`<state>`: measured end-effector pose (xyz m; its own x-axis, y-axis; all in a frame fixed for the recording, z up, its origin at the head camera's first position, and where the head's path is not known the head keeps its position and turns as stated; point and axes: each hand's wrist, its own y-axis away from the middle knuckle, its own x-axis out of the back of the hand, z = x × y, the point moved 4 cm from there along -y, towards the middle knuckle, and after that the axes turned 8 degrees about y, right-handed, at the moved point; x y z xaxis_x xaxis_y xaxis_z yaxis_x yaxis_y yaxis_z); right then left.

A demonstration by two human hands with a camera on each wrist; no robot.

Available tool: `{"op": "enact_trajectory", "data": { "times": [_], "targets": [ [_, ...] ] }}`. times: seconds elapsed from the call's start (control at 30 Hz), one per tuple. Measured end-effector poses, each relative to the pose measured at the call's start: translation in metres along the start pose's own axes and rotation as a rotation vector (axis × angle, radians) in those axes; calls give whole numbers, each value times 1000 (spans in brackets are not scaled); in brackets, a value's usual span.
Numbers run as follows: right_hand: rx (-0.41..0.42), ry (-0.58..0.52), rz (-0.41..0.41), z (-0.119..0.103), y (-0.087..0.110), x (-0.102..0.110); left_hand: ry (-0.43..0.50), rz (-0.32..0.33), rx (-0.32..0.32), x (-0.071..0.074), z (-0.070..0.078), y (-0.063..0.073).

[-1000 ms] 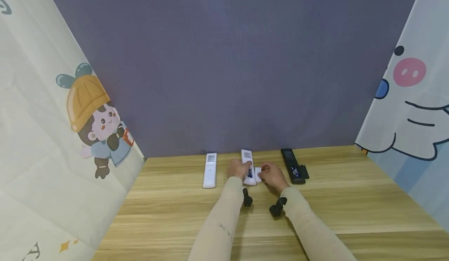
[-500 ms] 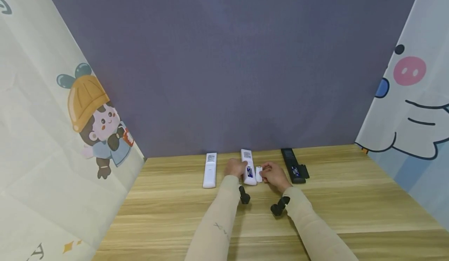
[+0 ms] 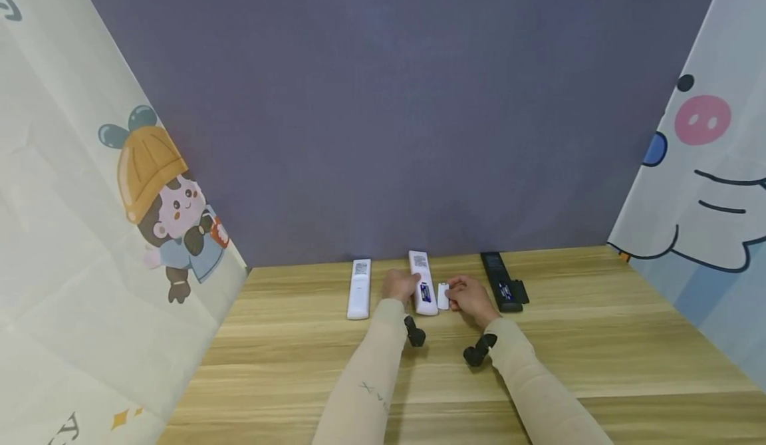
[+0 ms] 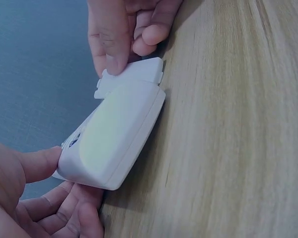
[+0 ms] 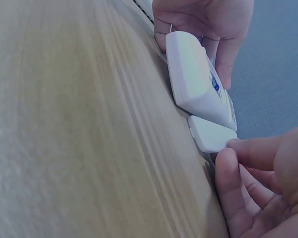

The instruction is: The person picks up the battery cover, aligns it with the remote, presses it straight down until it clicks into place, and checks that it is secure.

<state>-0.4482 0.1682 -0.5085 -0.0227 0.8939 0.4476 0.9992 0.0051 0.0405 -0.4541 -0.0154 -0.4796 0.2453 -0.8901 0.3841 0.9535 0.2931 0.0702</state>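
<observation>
A white remote control (image 3: 421, 267) lies back up on the table, its battery bay uncovered and a blue battery (image 3: 425, 292) showing inside. My left hand (image 3: 399, 286) grips it from the left, thumb on the back and fingers by the far side in the left wrist view. Right beside the remote is its white battery cover (image 5: 212, 135), pinched at the edge between thumb and fingers of my right hand (image 3: 471, 295). In the left wrist view the cover (image 4: 131, 75) is level with the remote's end; whether they touch I cannot tell.
Another white remote (image 3: 359, 290) with its cover on lies to the left. To the right is a black remote (image 3: 499, 279) with its bay open and its black cover (image 3: 519, 291) beside it. A grey panel (image 3: 383, 132) rises along the table's back edge.
My left hand has shifted slightly left and its thumb no longer covers the battery bay. The right hand has drawn the white cover a little to the right, away from the remote.
</observation>
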Motion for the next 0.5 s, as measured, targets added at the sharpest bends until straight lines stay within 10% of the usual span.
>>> {"op": "enact_trajectory", "data": {
  "times": [0.5],
  "targets": [
    [-23, -81, -37, 1, 0, 1, 115, -33, 11, 4, -4, -1]
  ]
}}
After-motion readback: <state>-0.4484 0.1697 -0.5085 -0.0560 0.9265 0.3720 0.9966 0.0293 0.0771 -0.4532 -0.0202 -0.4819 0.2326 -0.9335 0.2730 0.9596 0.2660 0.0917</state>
